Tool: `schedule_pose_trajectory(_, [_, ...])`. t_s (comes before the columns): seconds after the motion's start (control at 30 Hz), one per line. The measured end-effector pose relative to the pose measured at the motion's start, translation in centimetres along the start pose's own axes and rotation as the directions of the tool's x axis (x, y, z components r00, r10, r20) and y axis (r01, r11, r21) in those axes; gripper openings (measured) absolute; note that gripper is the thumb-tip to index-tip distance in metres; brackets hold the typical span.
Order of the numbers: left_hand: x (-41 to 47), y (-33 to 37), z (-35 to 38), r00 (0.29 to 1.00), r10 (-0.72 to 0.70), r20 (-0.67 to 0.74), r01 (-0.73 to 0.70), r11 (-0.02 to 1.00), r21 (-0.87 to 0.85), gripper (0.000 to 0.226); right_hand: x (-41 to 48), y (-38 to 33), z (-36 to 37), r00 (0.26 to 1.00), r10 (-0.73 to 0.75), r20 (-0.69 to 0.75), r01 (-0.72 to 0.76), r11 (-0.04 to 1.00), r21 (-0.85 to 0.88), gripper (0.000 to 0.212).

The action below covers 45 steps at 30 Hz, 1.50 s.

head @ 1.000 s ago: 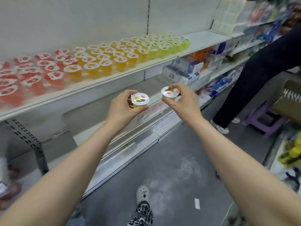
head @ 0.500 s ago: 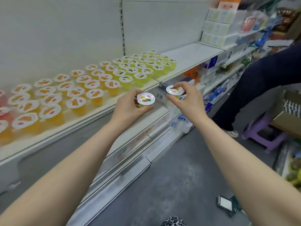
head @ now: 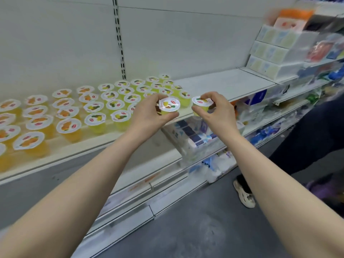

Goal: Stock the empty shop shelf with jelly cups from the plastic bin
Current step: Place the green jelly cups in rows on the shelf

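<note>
White back panel above a grey floor.

The red oval logos on the jelly cups are too blurred to read.

- This is a shop aisle: long white metal shelving runs tier under tier from the left edge to the upper right of the frame.
- A slotted upright strip runs down the back panel at upper centre, as on shop racking.
- Left and centre, the same jelly cup repeats in neat rows, orange at the left and yellow-green toward the centre.
- Upper right, identical boxes sit stacked, partly blurred.
- Right of centre, the lower tiers hold packaged goods.
- A label strip lines a lower shelf edge; its print is unreadable.
- A bare grey floor fills the bottom, with another person's shoe at the right.
</note>
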<state>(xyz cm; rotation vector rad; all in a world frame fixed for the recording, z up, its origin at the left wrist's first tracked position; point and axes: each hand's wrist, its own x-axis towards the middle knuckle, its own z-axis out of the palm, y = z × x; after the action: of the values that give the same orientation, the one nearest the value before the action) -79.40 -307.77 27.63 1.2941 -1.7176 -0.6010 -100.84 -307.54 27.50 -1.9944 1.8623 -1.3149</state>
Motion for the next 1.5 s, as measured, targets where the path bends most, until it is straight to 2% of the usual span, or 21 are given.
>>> schedule_pose_trajectory(0.23, [6.0, 0.7, 3.1, 0.995, -0.06, -0.077, 0.062, 0.998, 0.014, 0.048, 7.1, 4.4, 1.0, 0.998, -0.041, 0.039, 0.039, 0.998, 0.047, 0.034])
schedule_pose_trajectory(0.4, [10.5, -0.4, 2.6, 0.989, -0.044, -0.141, 0.052, 0.997, 0.051, 0.047, 12.2, 5.4, 3.7, 0.997, -0.052, 0.056, 0.049, 0.998, 0.046, 0.034])
schedule_pose_trajectory(0.67, [15.9, -3.0, 1.4, 0.984, -0.079, -0.157, 0.102, 0.984, 0.146, 0.059, 19.2, 7.2, 9.2, 0.986, 0.069, 0.152, -0.078, 0.996, 0.048, 0.038])
schedule_pose_trajectory(0.83, [17.5, -4.0, 1.1, 0.978, -0.111, -0.18, 0.142, 0.974, 0.175, 0.052, 22.3, 8.2, 11.4, 0.98, 0.089, 0.178, -0.111, 0.987, 0.115, 0.036])
schedule_pose_trajectory(0.93, [18.3, -4.3, 1.2, 0.969, -0.123, -0.212, 0.164, 0.969, 0.187, 0.051, 23.8, 8.9, 12.4, 0.978, 0.063, 0.198, -0.089, 0.988, 0.123, 0.035])
schedule_pose_trajectory(1.23, [20.6, -4.6, 3.4, 0.952, -0.121, -0.281, 0.191, 0.952, 0.24, 0.048, 26.6, 11.7, 15.7, 0.915, -0.034, 0.401, 0.002, 0.997, 0.078, 0.036])
schedule_pose_trajectory(1.5, [21.6, -3.9, 5.5, 0.949, -0.146, -0.278, 0.225, 0.934, 0.279, 0.053, 27.7, 12.9, 16.8, 0.89, -0.124, 0.44, 0.073, 0.989, 0.132, 0.038])
